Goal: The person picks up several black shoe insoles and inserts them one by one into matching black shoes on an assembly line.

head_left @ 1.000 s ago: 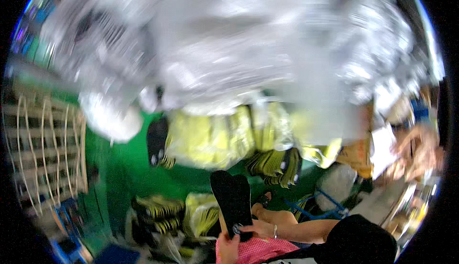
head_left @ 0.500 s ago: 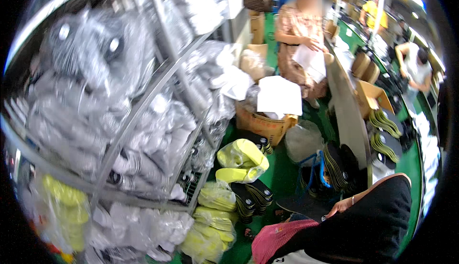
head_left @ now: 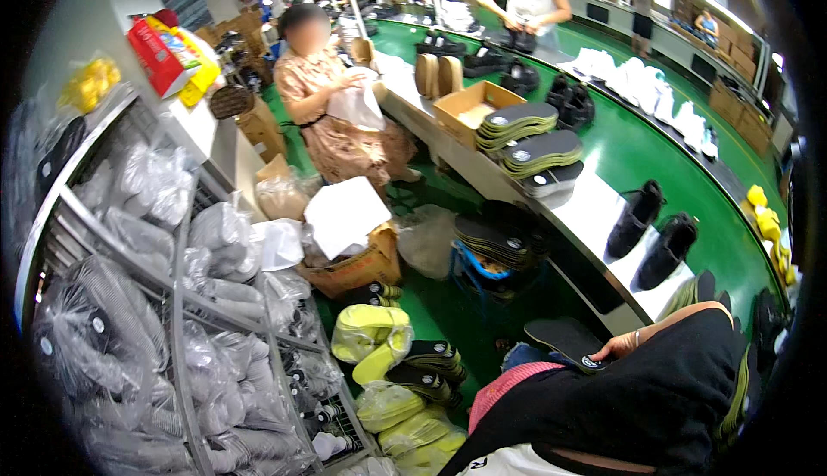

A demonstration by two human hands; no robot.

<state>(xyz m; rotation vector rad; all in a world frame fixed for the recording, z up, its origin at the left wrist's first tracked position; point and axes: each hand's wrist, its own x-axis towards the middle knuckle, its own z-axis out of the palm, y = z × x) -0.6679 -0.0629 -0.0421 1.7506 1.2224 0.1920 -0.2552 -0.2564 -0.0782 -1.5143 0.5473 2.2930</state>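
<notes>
At the left of the frame a wire rack (head_left: 172, 304) holds many clear bags. Yellow bags (head_left: 370, 342) lie on the green floor below. Right of centre, stacked insoles (head_left: 530, 136) and two black boots (head_left: 650, 230) sit on the counter (head_left: 594, 209), with a cardboard box (head_left: 474, 105) higher up

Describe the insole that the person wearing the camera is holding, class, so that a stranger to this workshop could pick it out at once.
Start at the long green conveyor bench curving down the right side and follow it to its near end at the bottom. There a hand coming out of a black sleeve grips a single dark insole. Unlike the stacked insoles on the bench, it is alone and held in the air.
</notes>
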